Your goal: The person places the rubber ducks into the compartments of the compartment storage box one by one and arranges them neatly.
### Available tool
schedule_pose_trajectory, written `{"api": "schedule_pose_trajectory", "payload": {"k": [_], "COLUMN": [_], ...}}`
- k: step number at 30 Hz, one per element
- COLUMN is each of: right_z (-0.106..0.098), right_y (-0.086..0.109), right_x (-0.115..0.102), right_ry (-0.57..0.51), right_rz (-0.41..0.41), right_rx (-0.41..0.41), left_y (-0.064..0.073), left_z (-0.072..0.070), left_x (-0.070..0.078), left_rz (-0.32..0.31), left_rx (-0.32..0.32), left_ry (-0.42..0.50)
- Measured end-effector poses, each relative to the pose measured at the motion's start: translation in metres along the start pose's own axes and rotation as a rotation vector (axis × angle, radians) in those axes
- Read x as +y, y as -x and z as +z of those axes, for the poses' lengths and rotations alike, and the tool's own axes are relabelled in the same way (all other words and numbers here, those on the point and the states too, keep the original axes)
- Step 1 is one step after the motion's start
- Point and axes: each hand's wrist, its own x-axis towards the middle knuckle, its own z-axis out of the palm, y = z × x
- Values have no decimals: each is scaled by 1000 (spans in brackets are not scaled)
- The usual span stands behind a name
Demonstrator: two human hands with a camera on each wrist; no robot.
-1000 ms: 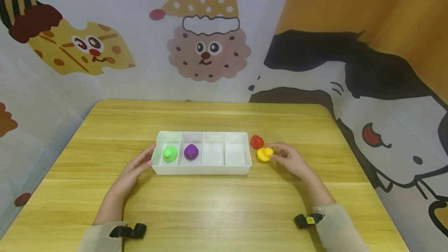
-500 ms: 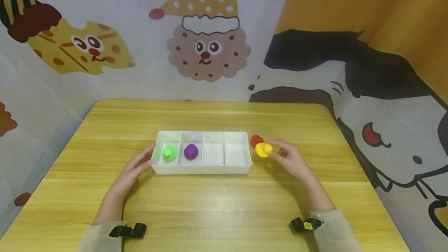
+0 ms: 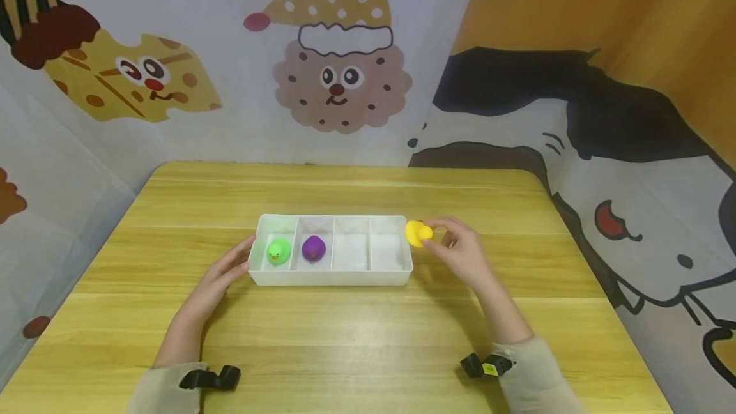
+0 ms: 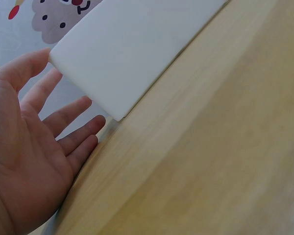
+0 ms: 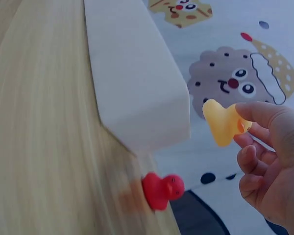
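Between thumb and fingers my right hand (image 3: 460, 250) pinches a yellow rubber duck (image 3: 416, 234), raised above the table at the right end of a white divided box (image 3: 333, 279). A red rubber duck (image 5: 161, 190) stands on the table below it; in the head view the yellow duck hides nearly all of it. My left hand (image 3: 221, 278) touches the box's left end, its fingers fairly straight in the left wrist view. Inside the box, a green duck (image 3: 278, 251) sits in the leftmost compartment and a purple duck (image 3: 314, 248) in the one beside it.
The wooden table (image 3: 345, 344) reaches back to a cartoon-printed cloth (image 3: 218, 139). Each wrist carries a black camera strap, such as the left strap (image 3: 209, 378).
My right hand has lifted the yellow duck off the table and carried it up and left to the box's right end. The left hand and the box have stayed put.
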Motion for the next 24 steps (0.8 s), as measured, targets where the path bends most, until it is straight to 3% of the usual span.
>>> {"api": "schedule_pose_trajectory", "payload": {"k": [7, 17, 24], "right_z": [15, 40, 60], "right_y": [-6, -13, -15], "right_x": [-15, -30, -41], "right_ry": [-21, -26, -30], "right_rz": [20, -58, -56], "right_rx": [10, -8, -15], "left_y": [0, -1, 0], "left_z": [-1, 0, 0], "left_x": [0, 0, 0], "left_rz": [14, 19, 26], "left_rx": [-3, -3, -8], "left_ry": [7, 7, 5]}}
